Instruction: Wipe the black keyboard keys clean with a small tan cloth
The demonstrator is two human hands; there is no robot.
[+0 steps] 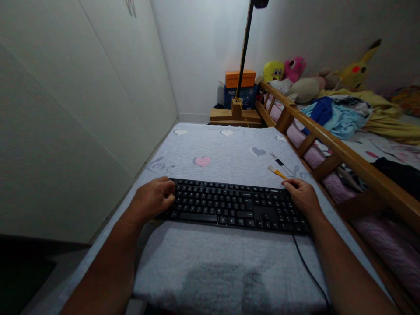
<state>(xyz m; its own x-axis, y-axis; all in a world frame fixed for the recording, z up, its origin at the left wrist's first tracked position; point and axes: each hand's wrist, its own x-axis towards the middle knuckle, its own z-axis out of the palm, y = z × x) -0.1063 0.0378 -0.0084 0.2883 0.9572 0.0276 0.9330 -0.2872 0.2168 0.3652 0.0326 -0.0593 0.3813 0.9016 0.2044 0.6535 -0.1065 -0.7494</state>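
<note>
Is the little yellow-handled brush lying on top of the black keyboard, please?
No, the yellow-handled brush lies on the grey blanket, beyond the far right corner of the keyboard.

Keyboard (229, 208), 6 o'clock of centre: black plastic, matt, faint sheen on keycaps. Cable (308, 271), 5 o'clock: thin, smooth black sheath. Cover (213, 144) beneath keyboard: grey cloth, fleecy, nubbly, matt. Brush (277, 172), 1 o'clock of keyboard: yellow handle smooth, plastic-looking. Bed rail (331, 148), 3 o'clock: varnished wood, slight gloss. Wall panels (82, 109), 9 o'clock: smooth, matt. Toys (295, 70), 1 o'clock: plush.
</note>
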